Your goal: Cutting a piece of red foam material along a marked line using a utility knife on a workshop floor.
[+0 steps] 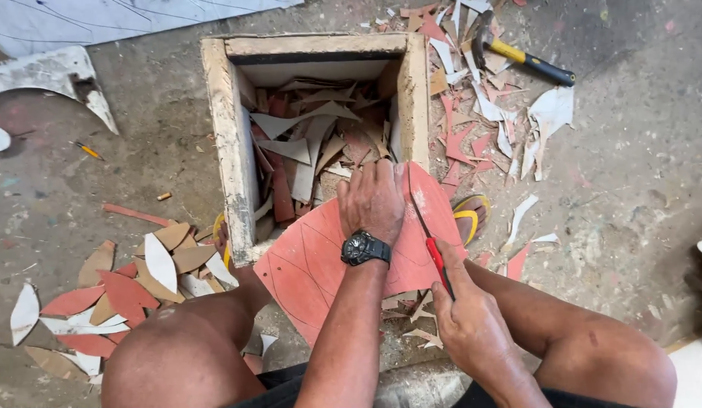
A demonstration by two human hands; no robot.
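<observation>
Scoring step in hand. My left hand presses flat on the red curved tile piece, frame centre, resting on the wooden box edge. My right hand grips the red-handled cutter, its blade on the tile. Next calls for steady pressure along the line.

I have just one view, from the camera on the person's head. It looks steeply down over the knees at the floor, close in. The left hand and right hand sit low in the middle, the wooden box straight ahead, and a hammer lies at the far top edge.
</observation>
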